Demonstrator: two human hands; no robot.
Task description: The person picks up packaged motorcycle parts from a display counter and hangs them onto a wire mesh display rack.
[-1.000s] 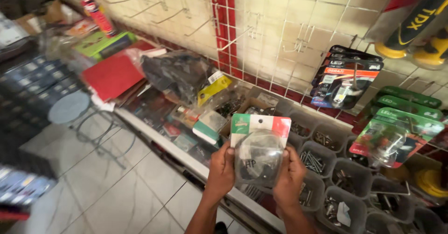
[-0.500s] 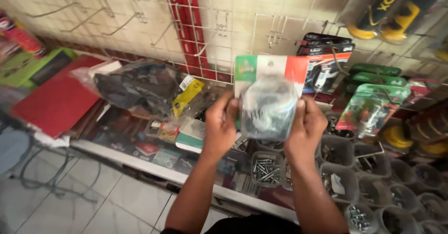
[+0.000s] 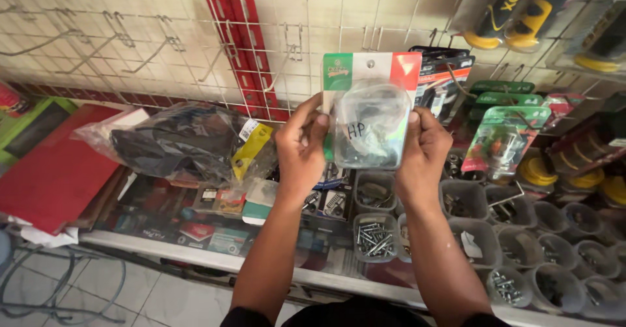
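Left hand [image 3: 301, 146] and right hand [image 3: 420, 151] pinching side edges of blister pack [image 3: 369, 115], both closed on it. Judging: light, stiff card, slippery crushable plastic bubble; gripping edges best.

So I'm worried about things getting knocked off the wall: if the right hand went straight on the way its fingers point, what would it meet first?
The right hand points up toward the wall, holding the blister pack. The pack would probably meet the wire grid and its hooks first; depth is hard to judge.
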